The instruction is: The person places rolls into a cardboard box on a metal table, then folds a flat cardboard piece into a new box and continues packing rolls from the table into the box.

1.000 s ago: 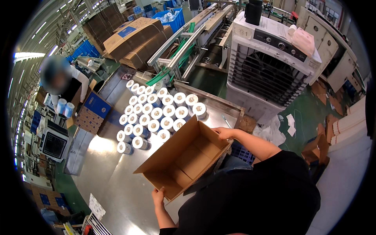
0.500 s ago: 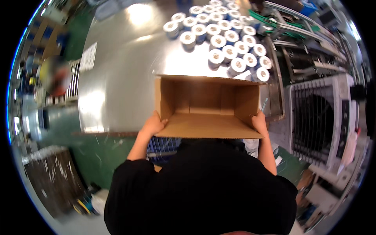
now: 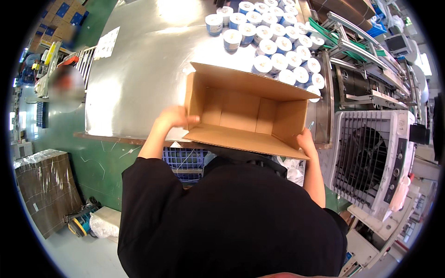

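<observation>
An open cardboard box (image 3: 241, 110) rests at the near edge of the metal table, its opening facing me and the inside bare. My left hand (image 3: 178, 116) is closed on its left side wall, thumb over the edge and slightly blurred. At the box's lower right corner, my right hand (image 3: 305, 140) grips the right wall. Just past that hand pokes a thin pale-blue stick-like thing (image 3: 311, 125); I cannot tell whether it is held. Behind the box stand several white-topped cylindrical tubs (image 3: 263, 32) with blue-and-white sides.
The shiny metal table (image 3: 139, 83) carries a white paper sheet (image 3: 107, 44) at its left. To the right stand a large fan unit (image 3: 364, 157) and a metal frame (image 3: 361, 55). A blue plastic crate (image 3: 183, 162) sits below the table edge, with flattened cardboard (image 3: 46, 185) on the left floor.
The box has tilted, its left side swinging farther away from me. My left hand has shifted up along the left wall; my right hand stays at the right corner. The view has shifted too.
</observation>
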Demonstrator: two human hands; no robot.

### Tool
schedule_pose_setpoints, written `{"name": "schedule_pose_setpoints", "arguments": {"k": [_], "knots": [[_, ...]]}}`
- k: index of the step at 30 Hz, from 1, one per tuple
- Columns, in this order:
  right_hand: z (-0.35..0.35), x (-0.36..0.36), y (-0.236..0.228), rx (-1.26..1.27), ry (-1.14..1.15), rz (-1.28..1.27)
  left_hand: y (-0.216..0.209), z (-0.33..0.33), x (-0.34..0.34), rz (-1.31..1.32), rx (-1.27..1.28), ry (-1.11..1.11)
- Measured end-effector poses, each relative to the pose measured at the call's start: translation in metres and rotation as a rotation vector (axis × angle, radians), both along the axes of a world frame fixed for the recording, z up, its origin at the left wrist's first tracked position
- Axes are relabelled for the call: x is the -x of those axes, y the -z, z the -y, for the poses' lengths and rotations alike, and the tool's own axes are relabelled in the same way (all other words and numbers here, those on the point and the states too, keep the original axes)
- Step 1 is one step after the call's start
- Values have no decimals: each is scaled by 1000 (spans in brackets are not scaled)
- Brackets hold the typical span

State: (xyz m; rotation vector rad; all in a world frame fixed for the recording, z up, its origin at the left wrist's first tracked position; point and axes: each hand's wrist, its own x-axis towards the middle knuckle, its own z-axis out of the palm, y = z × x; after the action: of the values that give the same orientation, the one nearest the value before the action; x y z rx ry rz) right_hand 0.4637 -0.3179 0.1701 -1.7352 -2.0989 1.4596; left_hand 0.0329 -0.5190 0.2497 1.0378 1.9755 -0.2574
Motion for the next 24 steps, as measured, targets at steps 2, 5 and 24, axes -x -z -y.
{"name": "schedule_pose_setpoints", "arguments": {"k": [2,5,24], "knots": [[0,11,-17,126,-33,110,20,-10,7,-298,-708,-253],[-5,29,-47,74,-264,117,28,-46,31,416,-1083,-494],[-137,129,10,-771,-112,-184,88,-121,36,-145,-738,20]]}}
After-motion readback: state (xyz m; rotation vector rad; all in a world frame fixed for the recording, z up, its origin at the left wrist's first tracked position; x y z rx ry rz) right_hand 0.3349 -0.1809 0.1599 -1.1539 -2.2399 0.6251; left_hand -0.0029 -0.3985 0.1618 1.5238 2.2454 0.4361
